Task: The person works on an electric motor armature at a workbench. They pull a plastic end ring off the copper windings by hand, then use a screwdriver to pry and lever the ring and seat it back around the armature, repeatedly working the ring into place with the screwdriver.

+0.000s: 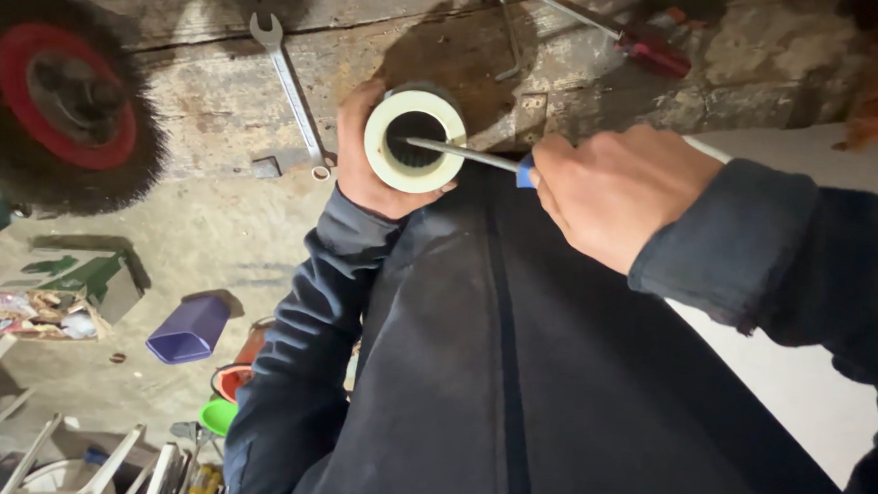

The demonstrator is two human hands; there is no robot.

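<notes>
From the head camera, the left hand [369, 158] grips a cream-rimmed cylindrical filter [415, 140] against the worn wooden bench [207, 95]. The right hand [612, 191] clasps a blue-handled metal screwdriver [469, 155], its tip inside the filter's dark core; the work looks mid-way, a silver spanner [289, 84] lying beside.

We've got a cream filter [415, 140] with a black core, blue-handled screwdriver [484, 159], red-hubbed wire wheel [61, 97], purple tub [189, 331], green funnel [218, 416], silver wrench [292, 89].
</notes>
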